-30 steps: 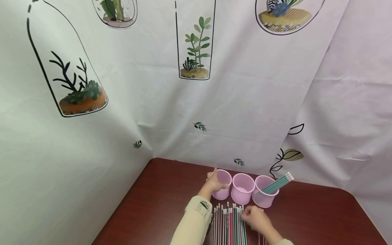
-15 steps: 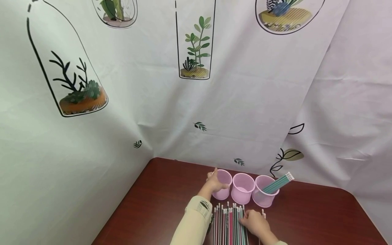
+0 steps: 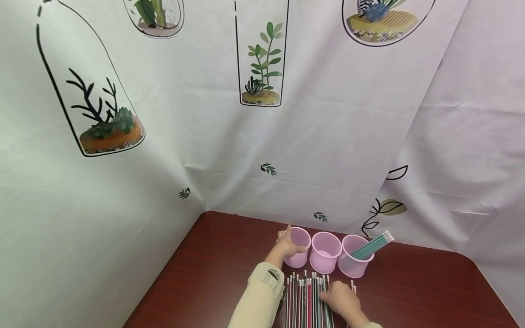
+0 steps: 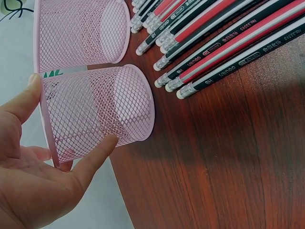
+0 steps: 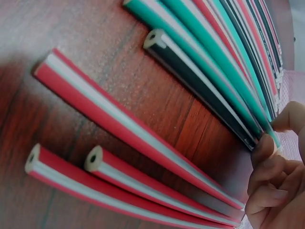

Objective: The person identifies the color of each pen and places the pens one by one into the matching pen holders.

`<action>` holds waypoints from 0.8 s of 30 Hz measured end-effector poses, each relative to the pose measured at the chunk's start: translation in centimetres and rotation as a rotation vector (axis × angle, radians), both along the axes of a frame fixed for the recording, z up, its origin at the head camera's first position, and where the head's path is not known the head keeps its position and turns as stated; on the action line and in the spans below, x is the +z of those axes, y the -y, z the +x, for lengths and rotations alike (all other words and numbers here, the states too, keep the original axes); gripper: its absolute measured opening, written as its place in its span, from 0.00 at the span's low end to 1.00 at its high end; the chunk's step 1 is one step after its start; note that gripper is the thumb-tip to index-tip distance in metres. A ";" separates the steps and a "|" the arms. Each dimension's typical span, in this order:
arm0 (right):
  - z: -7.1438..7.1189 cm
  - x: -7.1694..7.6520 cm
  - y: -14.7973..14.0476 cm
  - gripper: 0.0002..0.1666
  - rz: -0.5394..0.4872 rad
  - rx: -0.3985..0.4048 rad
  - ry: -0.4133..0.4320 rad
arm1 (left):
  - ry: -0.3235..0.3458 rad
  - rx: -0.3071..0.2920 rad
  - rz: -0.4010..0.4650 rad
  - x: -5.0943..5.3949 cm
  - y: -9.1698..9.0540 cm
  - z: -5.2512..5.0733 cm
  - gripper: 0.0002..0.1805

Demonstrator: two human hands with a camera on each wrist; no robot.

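Dark tabletop [image 4: 214, 157], black pencils [image 4: 226, 71], HB, seemingly No.33395; left hand [image 4: 43, 181] holding cup [image 4: 95, 107]

In the left wrist view, the lowest black pencil [image 4: 245, 60] is showing "HB" near its eraser and a number starting "No.333", its last digits blurring; the next black pencil [image 4: 221, 46] is bearing "HB" and a similar number; the brand lettering is looking unclear.

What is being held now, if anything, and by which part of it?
The left grip holds the leftmost pink cup by its rim and side wall. The right grip touches pencils; whether it pinches one cannot be told.
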State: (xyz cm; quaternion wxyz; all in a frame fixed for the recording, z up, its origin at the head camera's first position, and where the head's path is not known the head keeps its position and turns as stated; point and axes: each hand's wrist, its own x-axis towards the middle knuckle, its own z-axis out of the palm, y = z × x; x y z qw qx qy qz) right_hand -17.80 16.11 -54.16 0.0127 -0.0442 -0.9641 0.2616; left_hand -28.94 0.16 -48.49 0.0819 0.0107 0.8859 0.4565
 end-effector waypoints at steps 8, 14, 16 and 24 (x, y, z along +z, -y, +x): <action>-0.2 0.7 -0.4 0.20 -0.068 -0.024 0.032 | -0.002 0.006 0.008 0.1 -0.1 0.1 0.54; -0.5 2.3 -0.6 0.19 -0.133 0.005 0.012 | 0.004 0.017 0.007 0.2 -0.1 0.3 0.55; -0.6 2.8 -0.6 0.20 -0.147 0.024 0.000 | 0.007 0.019 0.011 0.2 -0.1 0.3 0.55; -0.9 4.6 -0.6 0.20 -0.160 0.035 -0.032 | 0.015 0.021 0.004 0.3 -0.1 0.2 0.55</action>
